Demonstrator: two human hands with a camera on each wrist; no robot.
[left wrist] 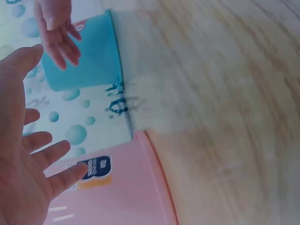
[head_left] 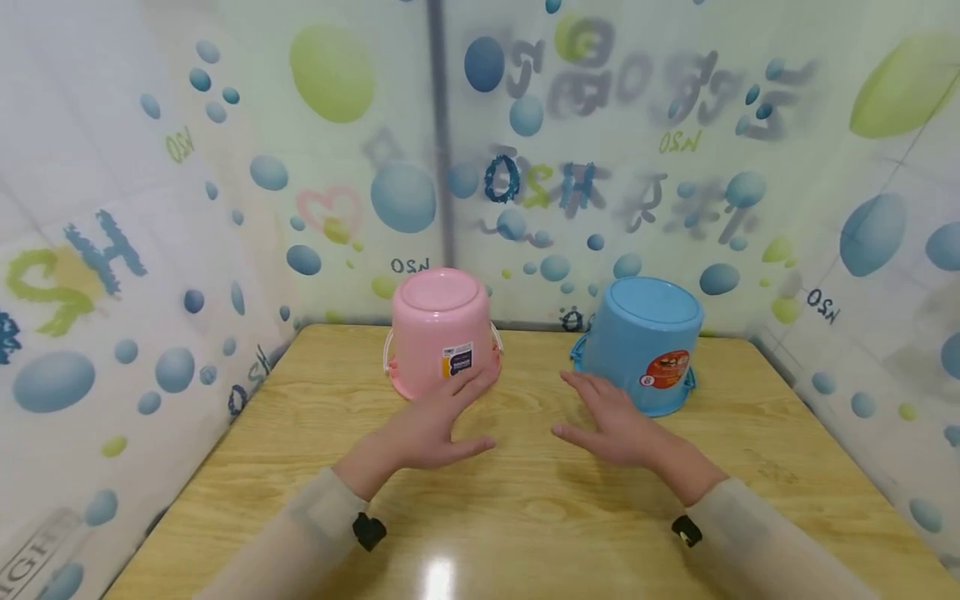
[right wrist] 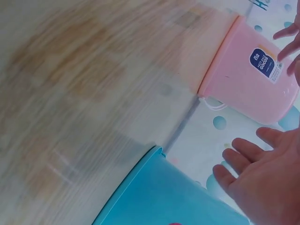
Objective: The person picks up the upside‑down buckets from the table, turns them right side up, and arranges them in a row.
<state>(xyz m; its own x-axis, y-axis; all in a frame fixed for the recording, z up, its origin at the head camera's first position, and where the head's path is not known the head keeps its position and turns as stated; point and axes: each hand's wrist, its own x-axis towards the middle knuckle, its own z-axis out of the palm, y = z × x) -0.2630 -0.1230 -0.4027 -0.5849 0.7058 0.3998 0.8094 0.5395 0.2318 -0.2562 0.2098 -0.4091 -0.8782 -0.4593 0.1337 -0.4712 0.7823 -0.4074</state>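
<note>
A pink bucket (head_left: 427, 333) stands upside down on the wooden table, its base facing up and a dark label on its side. To its right is a blue bucket (head_left: 630, 333), also upside down, with a red oval sticker. My left hand (head_left: 431, 429) is held in front of the pink bucket, fingers straight and thumb spread, holding nothing. In front of the blue bucket my right hand (head_left: 615, 421) is likewise spread, with nothing in it. The left wrist view shows the pink bucket (left wrist: 126, 192) just beyond my fingers. Below my right fingers in its wrist view appears the blue bucket (right wrist: 159, 197).
The wooden table (head_left: 517, 517) reaches to a patterned curtain (head_left: 360, 225) with blue and green spots behind it and at both sides. The pink bucket's white handle (head_left: 387, 350) hangs at its side. A dark band is on each sleeve cuff.
</note>
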